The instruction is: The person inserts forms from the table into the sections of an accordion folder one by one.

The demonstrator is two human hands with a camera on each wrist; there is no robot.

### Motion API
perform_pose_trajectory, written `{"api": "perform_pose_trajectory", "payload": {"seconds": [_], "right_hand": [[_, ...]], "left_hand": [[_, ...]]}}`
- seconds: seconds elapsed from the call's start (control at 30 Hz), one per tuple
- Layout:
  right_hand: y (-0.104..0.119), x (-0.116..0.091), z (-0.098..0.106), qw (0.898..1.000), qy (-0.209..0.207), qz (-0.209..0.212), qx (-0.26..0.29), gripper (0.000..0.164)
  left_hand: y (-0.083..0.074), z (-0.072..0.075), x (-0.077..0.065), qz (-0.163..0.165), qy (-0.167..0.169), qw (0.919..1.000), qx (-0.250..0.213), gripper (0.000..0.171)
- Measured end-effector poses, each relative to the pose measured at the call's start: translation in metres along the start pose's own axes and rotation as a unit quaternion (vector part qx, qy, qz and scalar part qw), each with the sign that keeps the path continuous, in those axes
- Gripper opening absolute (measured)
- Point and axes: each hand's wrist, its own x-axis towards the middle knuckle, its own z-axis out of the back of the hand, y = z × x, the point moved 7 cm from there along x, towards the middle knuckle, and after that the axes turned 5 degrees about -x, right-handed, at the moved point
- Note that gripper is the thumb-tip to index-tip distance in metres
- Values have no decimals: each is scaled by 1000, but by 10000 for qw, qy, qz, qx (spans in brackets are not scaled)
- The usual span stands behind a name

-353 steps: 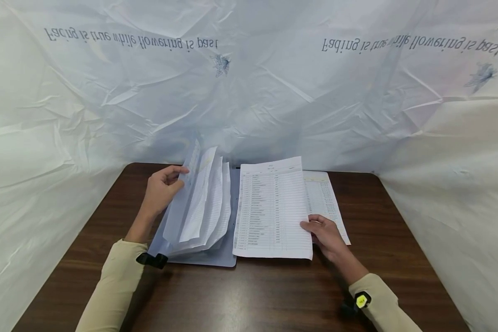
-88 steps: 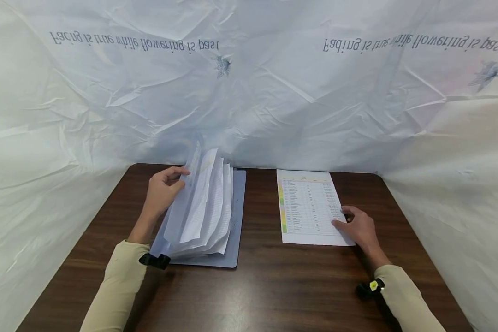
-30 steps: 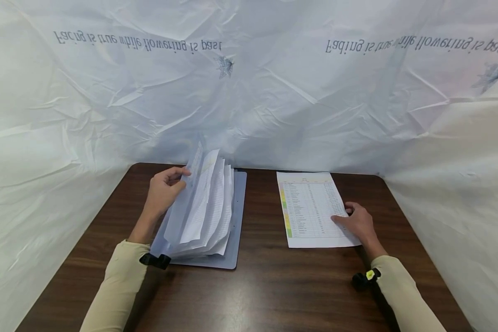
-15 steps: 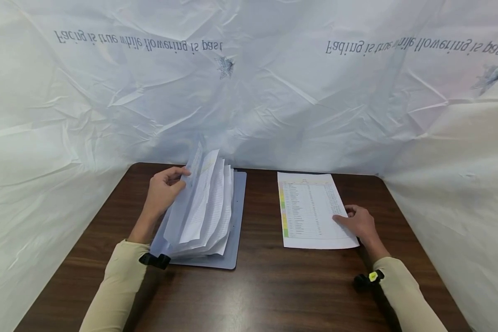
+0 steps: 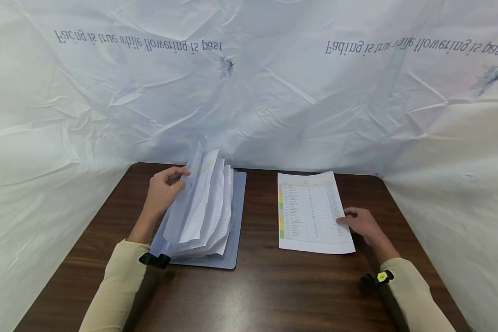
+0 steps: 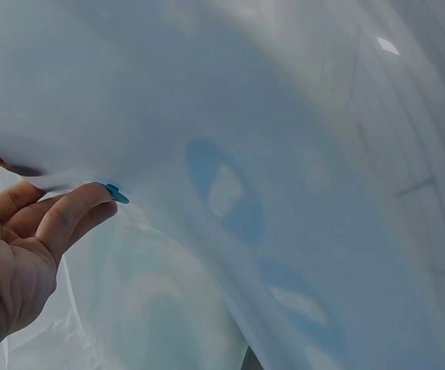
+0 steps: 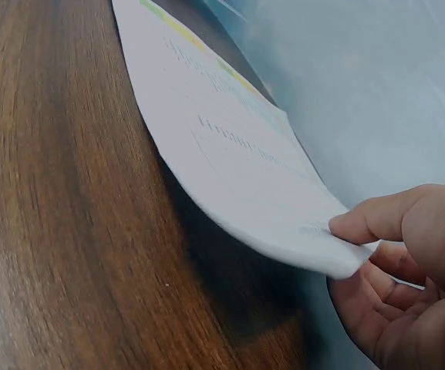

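On the left of the table lies a blue plastic folder [image 5: 239, 207], its see-through cover [image 6: 168, 85] raised and tilted. My left hand [image 5: 162, 186] pinches that cover's edge, and a small teal tab [image 6: 116, 193] shows at the fingertips in the left wrist view. Several loose papers [image 5: 205, 203] fan out inside the folder. To the right is a printed sheet [image 5: 311, 212] with a table of rows and a yellow-green strip down its left side. My right hand [image 5: 364, 223] pinches this sheet at its right edge, thumb on top; in the right wrist view the sheet [image 7: 222, 162] bends upward toward the fingers.
The dark wooden table [image 5: 240, 299] has rounded far corners. White sheeting [image 5: 265, 106] with upside-down lettering hangs behind it and along both sides. Black wrist straps [image 5: 155, 261] sit over the sleeves.
Earlier, my right hand held another printed sheet beside the folder; that one no longer shows. Lately the colour-striped sheet has shifted slightly and lifted at its right side. My left hand has stayed put.
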Motion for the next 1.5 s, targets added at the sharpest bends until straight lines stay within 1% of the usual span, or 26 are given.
{"api": "perform_pose_trajectory", "payload": {"seconds": [0.13, 0.33, 0.67, 0.8, 1.03, 1.13, 1.33, 1.5], "right_hand": [[-1, -2, -1, 9998, 155, -95, 45, 51], [-2, -9, -2, 9992, 309, -185, 189, 53], [-5, -19, -3, 9967, 304, -216, 726, 53], [1, -26, 1, 9954, 251, -126, 911, 51], [13, -36, 6, 9934, 188, -31, 1130, 53], [18, -40, 6, 9917, 162, 24, 1276, 51], [30, -49, 6, 9912, 38, 92, 1319, 55], [39, -53, 1, 9904, -31, 120, 1377, 54]], "left_hand": [[1, 0, 0, 16, -1, 10000, 42, 28], [0, 1, 0, -7, -26, 10000, 31, 28], [-2, 2, 0, 1, 13, 10000, 42, 28], [-2, 2, 0, -11, 5, 10000, 66, 28], [-1, 2, 2, -20, -21, 9999, 142, 29], [0, 3, 2, -18, -17, 9998, 178, 29], [-1, 3, 2, -24, -7, 9999, 165, 30], [-1, 4, 2, -47, -38, 9998, 187, 30]]}}
